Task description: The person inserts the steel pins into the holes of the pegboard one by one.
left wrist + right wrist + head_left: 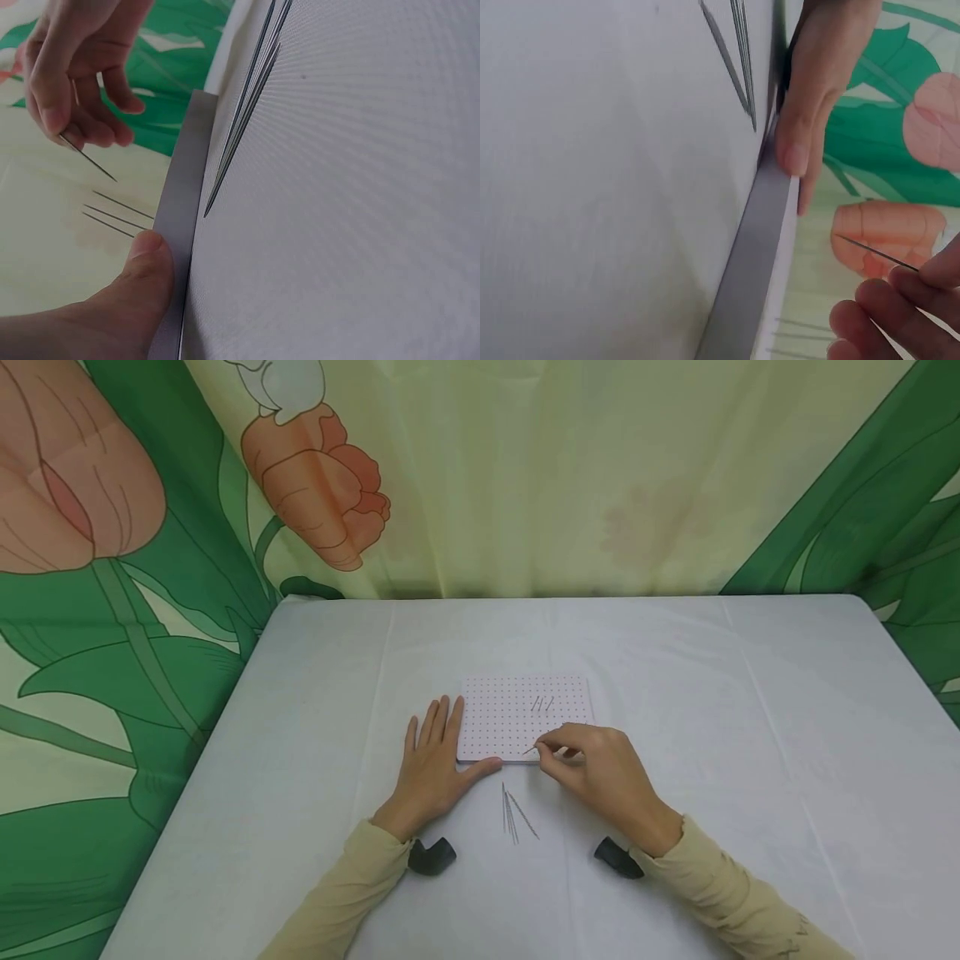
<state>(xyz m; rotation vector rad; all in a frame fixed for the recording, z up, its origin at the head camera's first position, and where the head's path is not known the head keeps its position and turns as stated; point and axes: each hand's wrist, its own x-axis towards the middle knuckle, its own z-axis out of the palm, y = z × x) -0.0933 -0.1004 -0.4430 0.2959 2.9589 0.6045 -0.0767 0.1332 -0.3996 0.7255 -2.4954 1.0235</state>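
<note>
A thin metal pin (pixel 529 750) is held above the near part of a white perforated board (pixel 491 718), pinched between the thumb and fingers of the right hand (pixel 600 768); this grip sits towards one end, presumably so that the other tip stays free to point. The board lies flat on the tabletop (pixel 712 735), with three standing pins (pixel 124 205) in its right half. At its near left corner, the left hand (pixel 435 768) has its grip spread, fingers along the left edge and thumb at the near edge, likely bracing the board against sliding. Loose pins (pixel 510 814) lie just nearer than the board, apparently within easy reach of both hands. Beyond the tabletop's far edge hangs a printed curtain (pixel 525 485). Only the head view shows the grid of holes and the whole layout; the left wrist view reveals the held pin apart from the standing ones, while the right wrist view shows the board's plain grey side and the left thumb on its edge.
</note>
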